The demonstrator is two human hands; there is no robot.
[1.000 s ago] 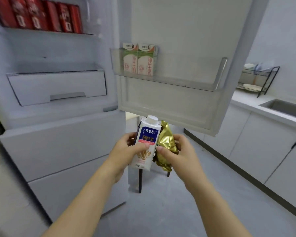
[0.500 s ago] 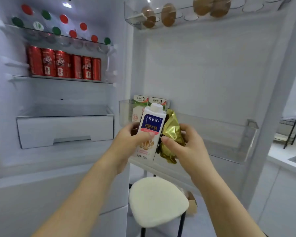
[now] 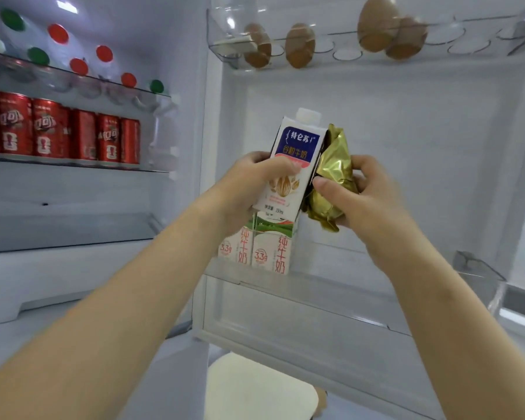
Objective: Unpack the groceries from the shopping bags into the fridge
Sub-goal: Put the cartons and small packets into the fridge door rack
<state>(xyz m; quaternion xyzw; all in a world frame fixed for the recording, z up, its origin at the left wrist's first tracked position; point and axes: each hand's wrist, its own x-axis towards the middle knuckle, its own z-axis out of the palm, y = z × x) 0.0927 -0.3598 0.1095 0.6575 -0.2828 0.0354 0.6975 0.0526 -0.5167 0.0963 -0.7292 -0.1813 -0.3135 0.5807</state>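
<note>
Gold foil packet (image 3: 335,168) sits pinched in the right grip (image 3: 370,201); the left grip (image 3: 246,183) clasps a milk carton (image 3: 297,147) before the door shelf (image 3: 331,294), where two cartons (image 3: 270,253) stand; red cans (image 3: 49,131) line an inner shelf (image 3: 73,162).

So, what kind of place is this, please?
Probably a home kitchen, at an open fridge: red cans on a shelf, eggs and milk cartons in the door.

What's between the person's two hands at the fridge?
In the head view, a milk carton, gripped by the left hand, and a gold foil packet, held by the right hand.
</note>
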